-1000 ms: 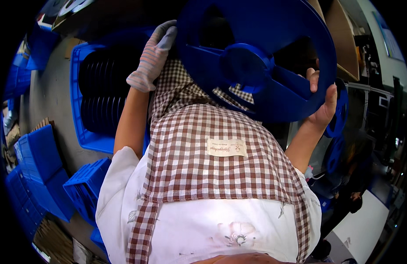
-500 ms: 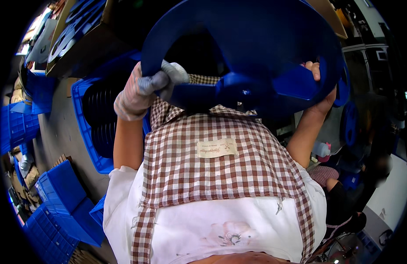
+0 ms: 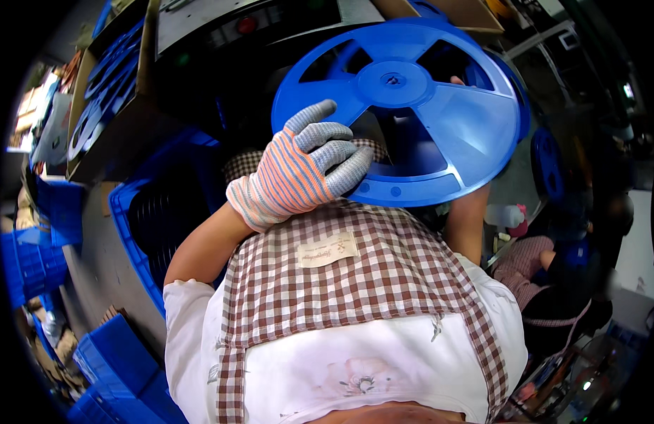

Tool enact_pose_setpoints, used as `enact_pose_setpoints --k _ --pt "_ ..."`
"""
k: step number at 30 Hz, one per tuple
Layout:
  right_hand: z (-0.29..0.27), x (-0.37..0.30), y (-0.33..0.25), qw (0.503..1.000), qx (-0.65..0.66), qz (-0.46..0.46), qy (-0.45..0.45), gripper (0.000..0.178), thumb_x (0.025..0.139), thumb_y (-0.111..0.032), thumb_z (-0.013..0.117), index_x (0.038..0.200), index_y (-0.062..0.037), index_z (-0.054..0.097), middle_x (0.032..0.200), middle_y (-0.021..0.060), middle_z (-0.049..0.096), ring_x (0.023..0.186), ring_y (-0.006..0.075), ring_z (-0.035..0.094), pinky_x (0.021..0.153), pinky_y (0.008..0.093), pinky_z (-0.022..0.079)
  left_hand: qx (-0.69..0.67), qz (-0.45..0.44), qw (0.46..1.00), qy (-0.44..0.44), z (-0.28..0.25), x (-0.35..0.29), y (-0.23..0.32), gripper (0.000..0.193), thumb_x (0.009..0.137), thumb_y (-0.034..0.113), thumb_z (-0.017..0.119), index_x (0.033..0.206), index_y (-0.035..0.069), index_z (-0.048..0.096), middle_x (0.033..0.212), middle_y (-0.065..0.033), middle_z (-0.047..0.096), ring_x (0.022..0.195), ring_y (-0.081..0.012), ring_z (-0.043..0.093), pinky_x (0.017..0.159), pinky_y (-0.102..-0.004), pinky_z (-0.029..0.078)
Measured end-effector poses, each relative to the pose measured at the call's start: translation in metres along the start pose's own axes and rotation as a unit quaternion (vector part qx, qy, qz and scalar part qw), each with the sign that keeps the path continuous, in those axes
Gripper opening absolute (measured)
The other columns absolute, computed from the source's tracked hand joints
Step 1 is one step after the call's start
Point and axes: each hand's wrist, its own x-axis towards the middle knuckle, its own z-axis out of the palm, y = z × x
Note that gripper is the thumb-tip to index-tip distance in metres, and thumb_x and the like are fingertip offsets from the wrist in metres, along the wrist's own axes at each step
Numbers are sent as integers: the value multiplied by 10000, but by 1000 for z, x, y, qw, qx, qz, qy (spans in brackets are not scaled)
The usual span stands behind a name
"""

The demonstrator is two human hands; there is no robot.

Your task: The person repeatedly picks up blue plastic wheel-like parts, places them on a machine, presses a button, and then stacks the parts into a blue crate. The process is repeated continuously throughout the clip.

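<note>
A large blue plastic reel [image 3: 479,138] with a round hub and wedge-shaped openings is held up in front of my chest, its face tilted toward me. My left hand [image 3: 295,169], in a grey and orange striped knit glove, lies over the reel's near left edge with its fingers spread. Bare and mostly hidden behind the reel, my right hand [image 3: 457,80] supports its far right side; only a fingertip shows through an opening. Part of another blue rim shows behind the reel's right edge.
At the upper left, a cardboard box [image 3: 145,63] holds blue reel discs. Below it, a blue crate [image 3: 122,205] contains dark discs. Blue crates [image 3: 119,360] are stacked lower left. A red button [image 3: 246,25] sits on dark equipment ahead. Another person [image 3: 528,261] is at the right, near a white bottle [image 3: 503,215].
The reel has tipped so that its face and hub now show, and it sits slightly lower. My left hand has loosened from the rim and moved right, its fingers spreading.
</note>
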Motion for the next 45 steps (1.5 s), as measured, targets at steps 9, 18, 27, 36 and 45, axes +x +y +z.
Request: enact_pose_setpoints --k 9,18,27,36,45 --pt "-1 52 8 977 129 -146 -81 439 988 -385 504 1313 -95 455 1081 66 633 1161 241 549 1185 434 215 -23 25 994 -106 30 -7 -2 374 783 246 685 1149 201 622 1153 -59 624 1147 -261 571 1031 -489 432" --pt "61 86 18 974 137 -165 77 380 1060 -283 302 1301 0 384 939 15 597 1061 199 537 1202 428 133 -238 -248 939 4 29 -17 -16 841 730 478 772 1366 35 447 1330 -217 502 1261 -376 467 1045 -481 403" --pt "121 109 21 914 -383 -103 83 523 951 -359 532 1352 -33 452 1052 94 597 1010 197 578 945 336 390 -323 -394 858 60 71 -11 -31 965 757 165 782 1512 115 185 1346 -236 491 1191 -349 548 1006 -419 469" --pt "176 95 95 784 -560 -181 -200 565 752 -431 768 1162 -72 617 746 13 591 717 169 601 955 447 432 -760 -396 398 328 71 -87 -42 765 827 198 717 1449 40 300 1201 -199 576 1115 -259 590 925 -371 523" --pt "168 97 84 841 -483 -95 -226 479 797 -447 723 1124 -101 677 1083 90 600 1036 266 546 918 396 451 -753 -384 411 342 46 -92 -30 759 837 186 708 1456 55 288 1219 -191 563 1123 -256 586 931 -368 525"
